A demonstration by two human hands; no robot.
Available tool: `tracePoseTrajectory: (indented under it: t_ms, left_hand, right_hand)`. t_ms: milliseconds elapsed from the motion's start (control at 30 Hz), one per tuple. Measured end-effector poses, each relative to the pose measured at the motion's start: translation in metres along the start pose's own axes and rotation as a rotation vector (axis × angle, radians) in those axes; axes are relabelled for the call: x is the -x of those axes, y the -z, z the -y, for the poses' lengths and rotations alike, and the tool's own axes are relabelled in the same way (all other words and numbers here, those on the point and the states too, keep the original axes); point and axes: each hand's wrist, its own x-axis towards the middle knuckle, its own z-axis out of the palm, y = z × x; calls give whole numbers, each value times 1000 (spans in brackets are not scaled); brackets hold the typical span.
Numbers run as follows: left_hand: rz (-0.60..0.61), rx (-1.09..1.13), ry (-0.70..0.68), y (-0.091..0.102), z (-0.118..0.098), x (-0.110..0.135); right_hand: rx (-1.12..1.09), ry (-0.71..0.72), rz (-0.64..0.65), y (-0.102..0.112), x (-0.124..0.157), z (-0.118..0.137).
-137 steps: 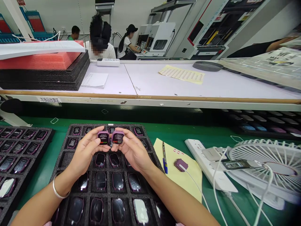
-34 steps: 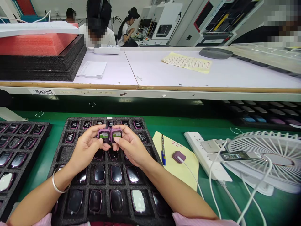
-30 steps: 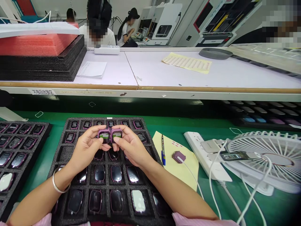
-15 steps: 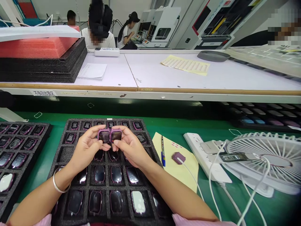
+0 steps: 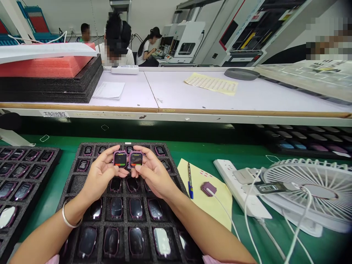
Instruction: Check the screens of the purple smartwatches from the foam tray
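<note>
My left hand (image 5: pixel 100 174) grips a small purple watch body (image 5: pixel 120 159), screen toward me, lit with green and red bands. My right hand (image 5: pixel 152 174) grips a second purple watch body (image 5: pixel 136 158) pressed side by side against the first. Both are held just above a black foam tray (image 5: pixel 72 182) whose pockets hold several more purple watch bodies, some face up with dark screens, some showing labels in the far rows.
A second foam tray (image 5: pixel 52 159) of watches lies at the left. To the right are a yellow sheet (image 5: pixel 220 205) with a blue pen (image 5: pixel 189 179), a purple charger puck (image 5: pixel 206 189) on a white cable, a white power strip (image 5: pixel 233 185) and a white fan (image 5: pixel 316 194). Other people sit behind a raised white shelf (image 5: pixel 192 102).
The two watch screens went from green text, to dark, to green-and-red bands. My hands stayed together above the tray; the camera tilted slightly.
</note>
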Motion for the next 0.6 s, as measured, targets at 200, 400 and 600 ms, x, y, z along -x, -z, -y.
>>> tracePoseTrajectory:
  t_ms: [200,400,600]
  left_hand:
    - [-13,-7,-21,-1,-5,2]
    - [5,-17,-46,-1,-6,4]
    - [-14,-44,-67,0,-6,0]
  right_hand:
    - [-24,22,15,1,0,1]
    - [-61,2,14,-1,0,4]
    - [-140,-41,7,1,-2,3]
